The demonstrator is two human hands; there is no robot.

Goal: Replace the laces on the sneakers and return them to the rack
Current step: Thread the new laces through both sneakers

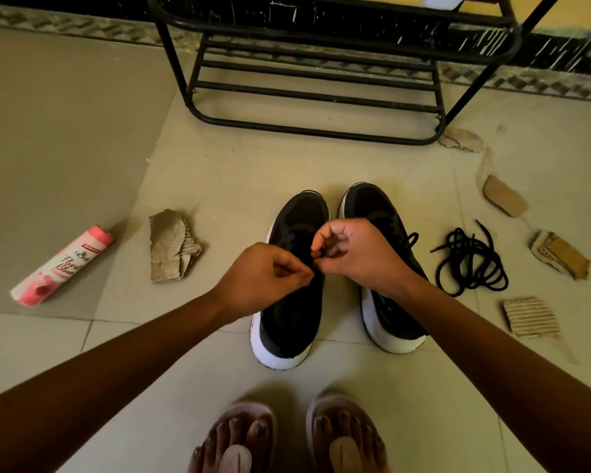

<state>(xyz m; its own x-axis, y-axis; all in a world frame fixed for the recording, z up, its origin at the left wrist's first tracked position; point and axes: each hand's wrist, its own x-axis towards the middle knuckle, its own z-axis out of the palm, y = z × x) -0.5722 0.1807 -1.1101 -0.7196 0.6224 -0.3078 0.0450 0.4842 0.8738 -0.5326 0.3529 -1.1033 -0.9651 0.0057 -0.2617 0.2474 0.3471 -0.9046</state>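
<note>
Left hand (267, 271): your fingers curl in, thumb and forefinger pinching a black lace (316, 257) above the left sneaker (287, 322).
Right hand (352, 250): your fingers pinch the same lace, almost touching the left fingertips.
Lace: caught between both pinches, over the shoe's throat.
Right sneaker (389, 329): just beside the left one.
Loose laces (471, 264): coiled on the floor (219, 165), right of the pair.
Shoe rack (314, 93): beyond the toes.

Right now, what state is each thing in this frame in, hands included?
left hand: pinches the lace over the left sneaker.
right hand: pinches the same lace.
left sneaker: upright on floor, being laced.
right sneaker: upright beside it, laced.
spare lace: loose tangle on the floor.
rack: standing behind the sneakers.
pink bottle: lying on its side.
</note>
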